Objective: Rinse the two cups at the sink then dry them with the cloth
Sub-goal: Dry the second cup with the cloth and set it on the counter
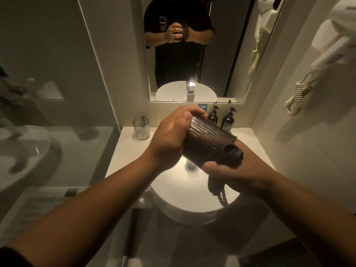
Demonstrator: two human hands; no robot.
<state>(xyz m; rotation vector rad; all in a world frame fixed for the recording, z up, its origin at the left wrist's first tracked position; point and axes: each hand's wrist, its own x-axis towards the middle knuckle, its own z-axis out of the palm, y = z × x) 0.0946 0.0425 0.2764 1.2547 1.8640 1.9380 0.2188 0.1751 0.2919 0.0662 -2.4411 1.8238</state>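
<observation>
- Holding the ribbed cup [207, 139] tilted on its side above the sink [185, 191], we see its base toward the left hand and its mouth toward the right hand.
- The left hand [170, 137] wraps the base end of the cup: the thumb lies along the near side of the glass and the fingers curl over the far side, so the grip is closed around it.
- The right hand [231, 170] holds a dark cloth [232, 156]; part of the cloth is bunched at the mouth of the cup, and we cannot tell how far it goes inside.
- The right thumb lies below the cup's mouth, touching the cloth; the remaining fingers are hidden behind the cloth and the glass, yet the cloth is plainly gripped.
- A loose end of the cloth hangs down from the right hand over the sink.
- The drain [190, 167] shows in the sink just below the cup.
- A second cup [141, 128], clear and upright, stands on the counter [127, 149] at the back left, well apart from both hands.
- Two dark pump bottles [229, 119] stand side by side at the back of the counter, behind the held cup.
- The mirror [192, 54] above reflects the person, the tap and the sink.
- A white hair dryer [339, 37] with a coiled cord is mounted on the right wall.
</observation>
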